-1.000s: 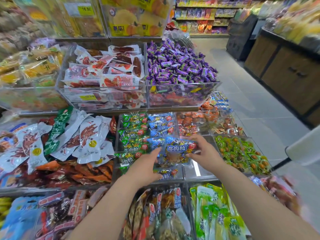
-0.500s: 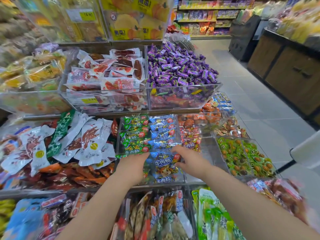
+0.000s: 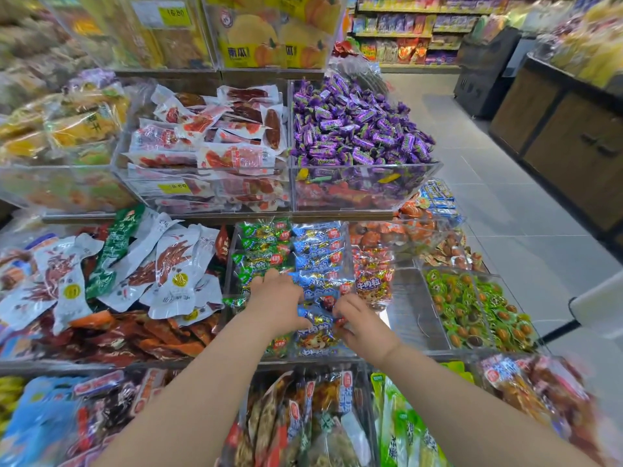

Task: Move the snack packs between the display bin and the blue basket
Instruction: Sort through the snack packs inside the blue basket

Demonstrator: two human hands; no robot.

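A clear display bin (image 3: 232, 261) in the middle row holds a column of green snack packs (image 3: 264, 246) and a column of blue snack packs (image 3: 318, 254). My left hand (image 3: 278, 303) and my right hand (image 3: 359, 318) are both low in the front of this bin. Between them lies a blue snack pack (image 3: 318, 320), and each hand grips one end of it with curled fingers. More blue packs lie under it at the bin's front. No blue basket is in view.
Red snack packs (image 3: 374, 281) fill the bin to the right, beside a bare clear compartment (image 3: 409, 308) and green candies (image 3: 472, 308). White pouches (image 3: 161, 267) lie to the left. Purple candies (image 3: 350, 126) sit on the tier above. The tiled aisle (image 3: 505, 203) runs along the right.
Both hands have lowered the blue pack from above the bin down onto the packs at the bin's front. The camera has tilted slightly downward.
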